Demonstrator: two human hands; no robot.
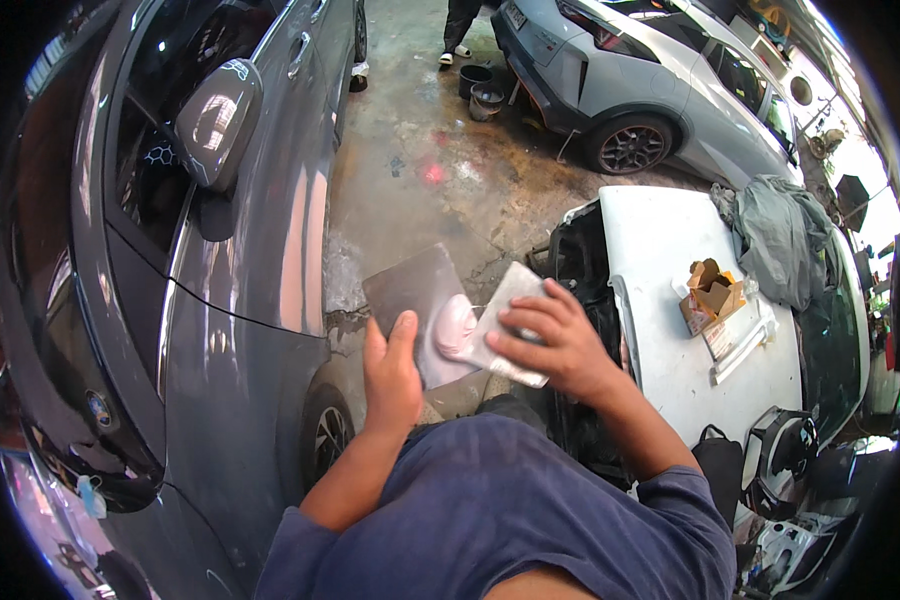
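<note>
My left hand [394,378] grips a flat, grey-brown mixing board [408,288] by its near left edge, the thumb lying on top. A smooth lump of pale pink body filler [457,326] sits on the board's right half. My right hand [562,345] is closed on a whitish, rectangular filler spreader [515,288], its fingers spread across the upper face. The spreader's left edge meets the pink filler. Close on the left stands a dark grey car [245,330], with pale pinkish patches [310,245] along its side.
On my right a white car panel [660,225] carries an opened cardboard box [711,297] and a grey-green cloth [785,240]. A silver car [610,75] stands at the far right, with buckets [485,100] nearby. Another person's legs [459,30] show at the top.
</note>
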